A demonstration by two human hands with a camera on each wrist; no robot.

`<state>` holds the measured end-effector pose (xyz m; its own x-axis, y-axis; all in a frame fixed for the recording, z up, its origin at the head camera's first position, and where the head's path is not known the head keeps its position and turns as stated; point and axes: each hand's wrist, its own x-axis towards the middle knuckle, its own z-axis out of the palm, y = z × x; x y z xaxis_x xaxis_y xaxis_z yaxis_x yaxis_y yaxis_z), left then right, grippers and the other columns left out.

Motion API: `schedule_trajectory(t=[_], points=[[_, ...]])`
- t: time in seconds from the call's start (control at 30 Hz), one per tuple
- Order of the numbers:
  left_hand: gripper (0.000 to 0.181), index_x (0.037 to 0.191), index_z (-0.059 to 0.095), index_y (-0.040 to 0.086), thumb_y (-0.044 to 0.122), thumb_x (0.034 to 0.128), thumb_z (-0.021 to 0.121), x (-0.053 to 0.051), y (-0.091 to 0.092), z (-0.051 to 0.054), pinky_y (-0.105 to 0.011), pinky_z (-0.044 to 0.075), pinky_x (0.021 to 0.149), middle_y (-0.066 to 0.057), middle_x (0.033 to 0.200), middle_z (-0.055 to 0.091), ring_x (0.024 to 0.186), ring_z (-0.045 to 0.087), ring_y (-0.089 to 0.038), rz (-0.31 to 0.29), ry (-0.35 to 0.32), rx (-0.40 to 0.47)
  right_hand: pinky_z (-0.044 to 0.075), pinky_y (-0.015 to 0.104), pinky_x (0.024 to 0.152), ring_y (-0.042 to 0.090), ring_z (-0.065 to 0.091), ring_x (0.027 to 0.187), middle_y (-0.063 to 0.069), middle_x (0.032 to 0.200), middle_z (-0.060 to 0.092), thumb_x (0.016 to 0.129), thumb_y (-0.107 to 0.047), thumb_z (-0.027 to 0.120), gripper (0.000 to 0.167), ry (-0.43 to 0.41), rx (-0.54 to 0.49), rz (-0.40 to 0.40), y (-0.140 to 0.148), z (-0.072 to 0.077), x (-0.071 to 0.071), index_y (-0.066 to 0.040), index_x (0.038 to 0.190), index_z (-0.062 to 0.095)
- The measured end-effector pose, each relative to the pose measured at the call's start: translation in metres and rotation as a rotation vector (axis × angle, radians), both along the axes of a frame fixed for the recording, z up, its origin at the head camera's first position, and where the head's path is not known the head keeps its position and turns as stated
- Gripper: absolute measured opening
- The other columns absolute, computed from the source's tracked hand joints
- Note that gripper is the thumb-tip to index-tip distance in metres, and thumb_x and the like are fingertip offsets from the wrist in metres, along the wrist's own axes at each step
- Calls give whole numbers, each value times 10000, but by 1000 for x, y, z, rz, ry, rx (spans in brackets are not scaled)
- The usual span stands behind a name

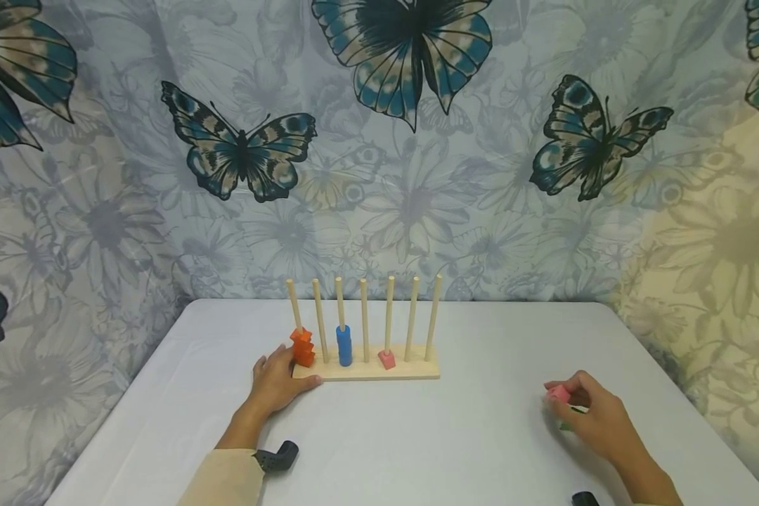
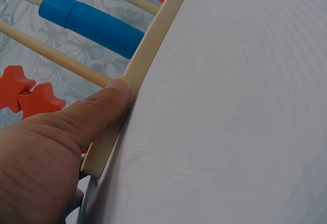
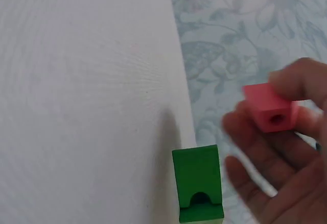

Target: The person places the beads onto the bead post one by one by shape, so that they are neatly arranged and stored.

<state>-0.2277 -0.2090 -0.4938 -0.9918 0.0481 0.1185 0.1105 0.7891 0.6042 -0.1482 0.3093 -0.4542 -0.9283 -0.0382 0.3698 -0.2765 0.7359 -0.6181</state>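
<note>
A beige sleeve [image 1: 224,479] and the black wrist device [image 1: 278,457] at its cuff lie nearest the camera, over the near left part of the table [image 1: 481,429]. Beyond them the left hand [image 1: 275,383] grips the left end of the wooden base [image 1: 405,374], thumb along its front edge, fingers behind. The base stands left of the table's middle, towards its far edge, with upright rods [image 1: 364,320] bearing orange stars [image 1: 303,346], blue cylinders [image 1: 344,344] and one pink piece [image 1: 387,360].

Well apart, near the table's right edge, the right hand [image 1: 597,418] pinches a pink block [image 3: 268,106], its fingers closed to the block's width; one holed face is exposed. A green block [image 3: 198,175] sits just below that hand.

For good handling, the pinch is best taken on the block's sides, so that no fingertip covers the hole. The block should clear the green one sideways without knocking it. The left thumb would do well to press low on the base, firmly enough to stop sliding or tipping, away from the rods.
</note>
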Motion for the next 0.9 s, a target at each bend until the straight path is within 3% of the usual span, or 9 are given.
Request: schedule_trajectory(t=[0.1,0.23,0.47,0.6,0.77,0.9], points=[[804,1367,500,-10,422,760,804,0,0,1,-598,18,1086,-231,1382,486,1376,270,-403,0,0,-2,502,132,632,-2,641,788,92,919,706,845,-65,748,182,45,-38,14,-4,8,0,-55,895,573],[802,1367,502,-7,420,759,805,0,1,1,-598,20,1087,-231,1382,485,1374,274,-403,2,1,-4,473,91,676,-27,606,791,36,883,674,830,-86,768,214,60,-28,7,-12,17,0,-33,991,637],[777,1349,523,1,416,757,808,0,2,1,-600,23,1087,-230,1374,494,1370,283,-403,3,1,-10,441,165,580,19,586,726,-54,809,648,826,-105,774,252,105,0,34,-29,44,-2,-57,1058,685],[774,1349,521,1,415,760,807,0,1,0,-603,23,1085,-228,1372,497,1371,281,-403,-2,7,-9,469,128,642,27,607,775,-11,869,662,833,14,732,303,182,-64,136,-39,63,-8,-36,1125,668],[769,1349,523,4,403,758,812,0,1,0,-605,22,1085,-229,1373,495,1371,279,-405,-1,5,-7,491,144,660,96,611,723,52,908,641,824,161,656,419,259,-128,304,-53,85,-18,25,1219,612],[760,1346,531,18,396,753,818,0,1,-1,-607,25,1083,-217,1373,502,1367,283,-415,-2,8,-5,485,133,676,100,597,737,51,942,642,810,168,668,440,296,-98,337,-66,102,-24,31,1224,618]])
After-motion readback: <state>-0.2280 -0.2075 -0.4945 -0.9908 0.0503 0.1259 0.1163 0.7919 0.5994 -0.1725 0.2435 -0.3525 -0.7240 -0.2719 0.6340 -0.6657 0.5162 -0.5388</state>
